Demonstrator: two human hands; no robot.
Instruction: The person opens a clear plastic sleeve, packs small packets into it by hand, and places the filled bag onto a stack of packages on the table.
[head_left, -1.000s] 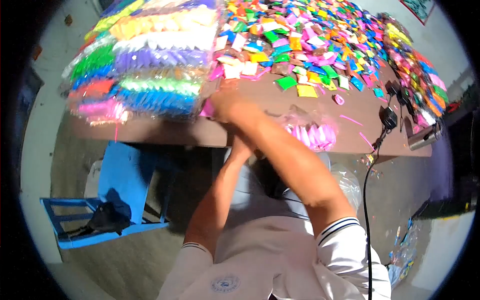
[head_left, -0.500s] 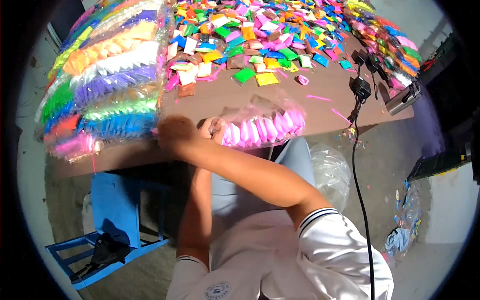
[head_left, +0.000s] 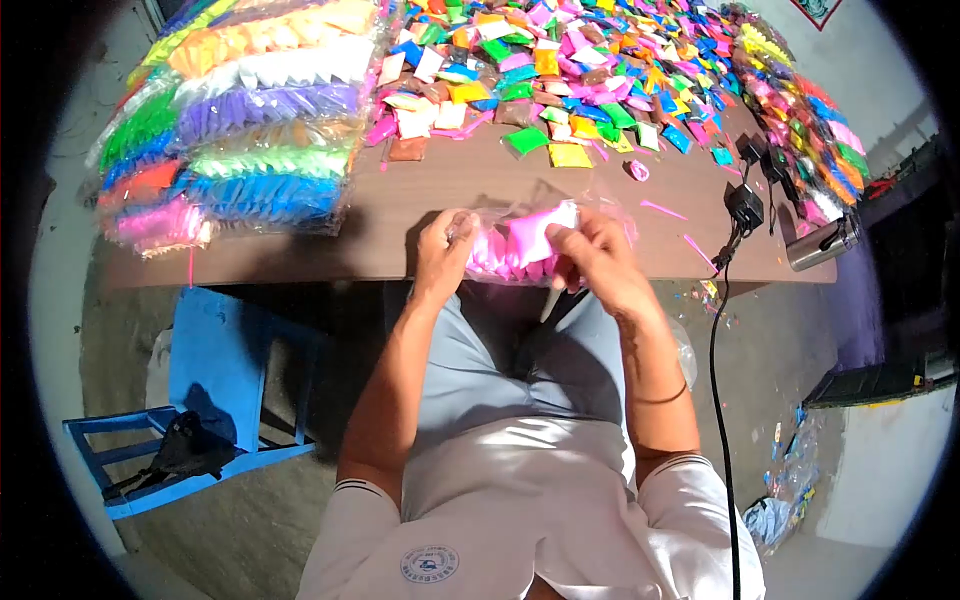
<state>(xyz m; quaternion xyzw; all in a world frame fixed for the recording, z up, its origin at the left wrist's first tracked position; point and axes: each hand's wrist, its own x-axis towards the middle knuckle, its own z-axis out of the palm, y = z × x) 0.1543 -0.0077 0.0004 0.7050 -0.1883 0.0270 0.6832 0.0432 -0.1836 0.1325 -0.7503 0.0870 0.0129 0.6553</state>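
A clear plastic bag holding a row of pink packets (head_left: pixel 490 252) lies at the front edge of the table, between my two hands. My left hand (head_left: pixel 443 258) is closed on the bag's left end, with the thumb on top. At the right part of the bag, my right hand (head_left: pixel 605 265) is closed, thumb and fingers pinching the bag by a broad pink packet (head_left: pixel 532 238). Whether the fingers grip that packet itself or only the film, I cannot tell. A pale strip hangs below my right hand.
Bags of colour-sorted packets (head_left: pixel 270 110) are stacked at the left. Loose coloured packets (head_left: pixel 570 155) cover the back of the table (head_left: pixel 350 240). More bagged packets (head_left: pixel 810 120), black adapters with a cable (head_left: pixel 745 205) and a metal flask (head_left: pixel 822 243) are at the right. A blue chair (head_left: pixel 215 370) stands lower left.
My right hand has moved from the far left, where it crossed over my left arm, to the bag's right part. The pink packets are now bunched and partly covered. The view has shifted.
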